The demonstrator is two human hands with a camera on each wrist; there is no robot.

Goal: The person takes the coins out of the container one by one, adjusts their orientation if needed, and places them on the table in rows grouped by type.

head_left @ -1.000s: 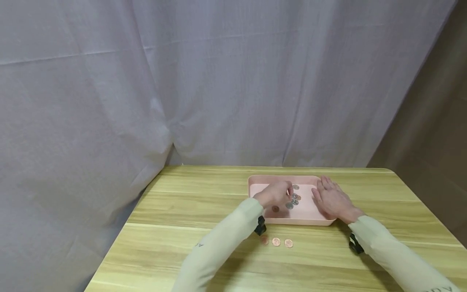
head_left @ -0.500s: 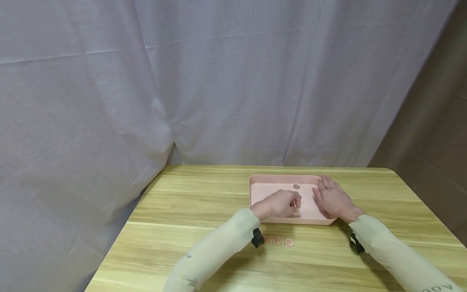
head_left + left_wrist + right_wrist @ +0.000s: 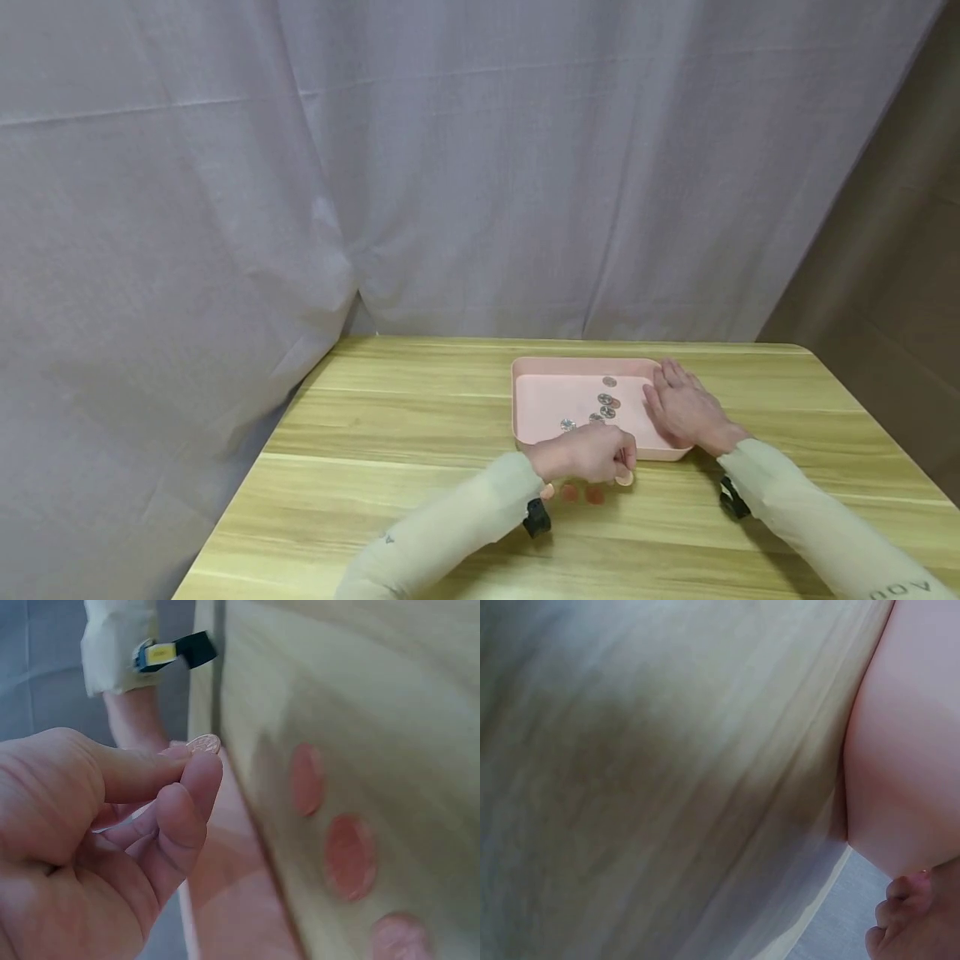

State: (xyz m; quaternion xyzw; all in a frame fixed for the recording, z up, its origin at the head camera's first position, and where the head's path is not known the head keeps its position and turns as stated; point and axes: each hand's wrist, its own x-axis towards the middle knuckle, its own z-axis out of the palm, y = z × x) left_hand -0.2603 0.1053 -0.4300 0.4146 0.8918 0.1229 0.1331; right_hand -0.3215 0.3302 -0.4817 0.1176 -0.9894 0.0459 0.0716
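Observation:
My left hand point(image 3: 592, 454) pinches a copper-coloured coin point(image 3: 205, 744) between thumb and forefinger, above the tray's near edge. Three more copper-coloured coins point(image 3: 350, 856) lie in a row on the table in front of the tray. The shallow pink tray point(image 3: 543, 396) holds several silvery coins point(image 3: 605, 400) and a copper-coloured one point(image 3: 616, 403) among them, in its middle and right part. With fingers straight, my right hand point(image 3: 684, 412) rests at the tray's right end. The left forearm and hand cover part of the tray's near wall.
The wooden table point(image 3: 420, 400) reaches back to a grey curtain point(image 3: 480, 183). A brown surface point(image 3: 885, 333) stands beyond its right side. Each sleeve carries a black wrist device point(image 3: 536, 518).
My left hand has moved from inside the tray towards me, over its near edge, bringing a coin out. The right hand has stayed at the tray's right end.

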